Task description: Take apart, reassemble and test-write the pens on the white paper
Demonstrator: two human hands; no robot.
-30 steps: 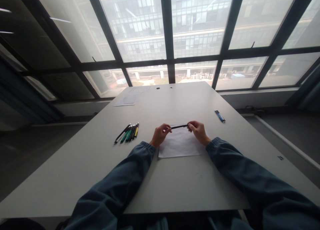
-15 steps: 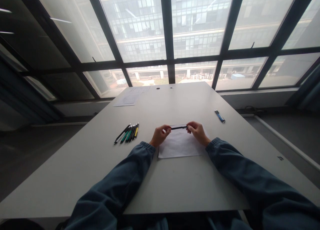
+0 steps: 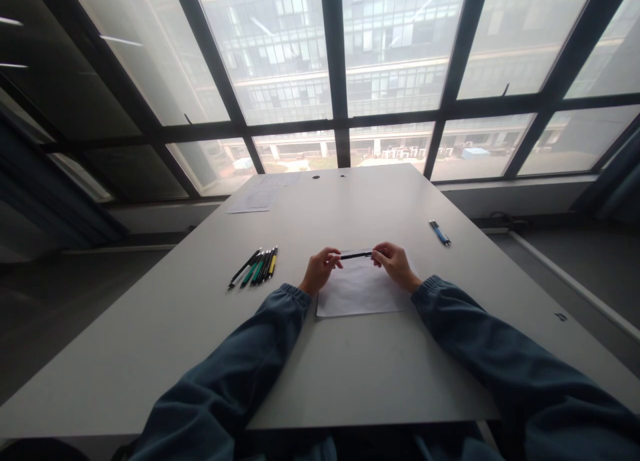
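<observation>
A slim black pen (image 3: pixel 356 255) is stretched level between my two hands, above the far part of a white sheet of paper (image 3: pixel 363 291). My left hand (image 3: pixel 321 269) pinches its left end between thumb and fingers. Its right end, where the clip shows, is in the closed fingers of my right hand (image 3: pixel 394 263). The fingertips partly cover both ends of the pen. Under the hands the paper lies flat on the white table (image 3: pixel 350 374).
Left of my hands lies a group of several pens (image 3: pixel 256 267), black, green and yellow. To the right are blue and black pens (image 3: pixel 440 233) side by side. Printed sheets (image 3: pixel 255 197) lie at the far left of the table, before large windows (image 3: pixel 390 47).
The pen and the fingers around it have shifted very slightly to the left. The left fingers have spread a little; both hands stay at the pen's ends.
</observation>
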